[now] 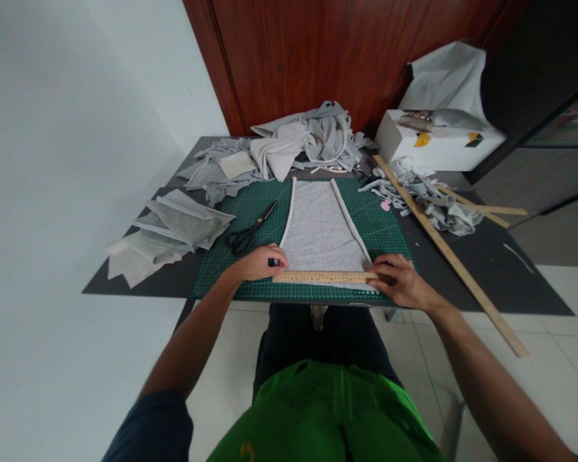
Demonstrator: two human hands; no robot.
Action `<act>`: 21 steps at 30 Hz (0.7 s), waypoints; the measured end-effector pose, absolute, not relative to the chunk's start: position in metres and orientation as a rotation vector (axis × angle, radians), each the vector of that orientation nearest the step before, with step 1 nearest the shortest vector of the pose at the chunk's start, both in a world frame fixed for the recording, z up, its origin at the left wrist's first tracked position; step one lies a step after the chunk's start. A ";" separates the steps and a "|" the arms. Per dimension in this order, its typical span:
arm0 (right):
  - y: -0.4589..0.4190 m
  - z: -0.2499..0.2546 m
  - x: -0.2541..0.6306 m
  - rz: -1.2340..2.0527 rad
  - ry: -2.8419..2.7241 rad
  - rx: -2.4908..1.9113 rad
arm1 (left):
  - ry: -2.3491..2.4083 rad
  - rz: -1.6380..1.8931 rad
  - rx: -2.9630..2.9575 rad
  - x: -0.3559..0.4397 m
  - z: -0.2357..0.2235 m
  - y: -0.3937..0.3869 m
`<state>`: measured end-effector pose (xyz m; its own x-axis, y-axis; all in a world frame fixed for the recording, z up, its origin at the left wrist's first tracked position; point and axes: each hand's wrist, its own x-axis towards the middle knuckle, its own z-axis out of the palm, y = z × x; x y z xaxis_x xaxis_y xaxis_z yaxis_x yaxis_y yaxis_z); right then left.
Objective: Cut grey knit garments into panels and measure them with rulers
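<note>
A wooden ruler (325, 277) lies across the near part of a light grey fabric piece (320, 221), which widens toward me and has pale bands along both sides. My right hand (399, 278) grips the ruler's right end between thumb and fingers. At the ruler's left end, my left hand (262, 262) is closed, its fingertips at the fabric's edge; a small dark thing shows between its fingers, too little visible to name. Under the fabric is a green cutting mat (250, 199). Black-handled scissors (251, 230) lie on the mat, left of the fabric.
Folded grey fabric pieces (173, 224) lie at the left on the dark table (515, 269). A heap of cloth (289, 144) is at the back. At the right are fabric scraps (443, 205), a long wooden strip (450, 256) overhanging the front edge, and a white box (443, 144).
</note>
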<state>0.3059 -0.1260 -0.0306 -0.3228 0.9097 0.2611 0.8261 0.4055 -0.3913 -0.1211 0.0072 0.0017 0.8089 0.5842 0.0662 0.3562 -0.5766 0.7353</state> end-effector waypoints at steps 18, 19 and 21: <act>-0.124 -0.032 0.304 0.244 -2.191 -1.474 | 0.661 0.310 2.268 -0.120 0.003 0.009; -0.124 -0.032 0.304 0.243 -2.193 -1.474 | 0.663 0.305 2.279 -0.120 0.003 0.009; -0.124 -0.031 0.304 0.247 -2.192 -1.467 | 0.668 0.301 2.305 -0.120 0.003 0.010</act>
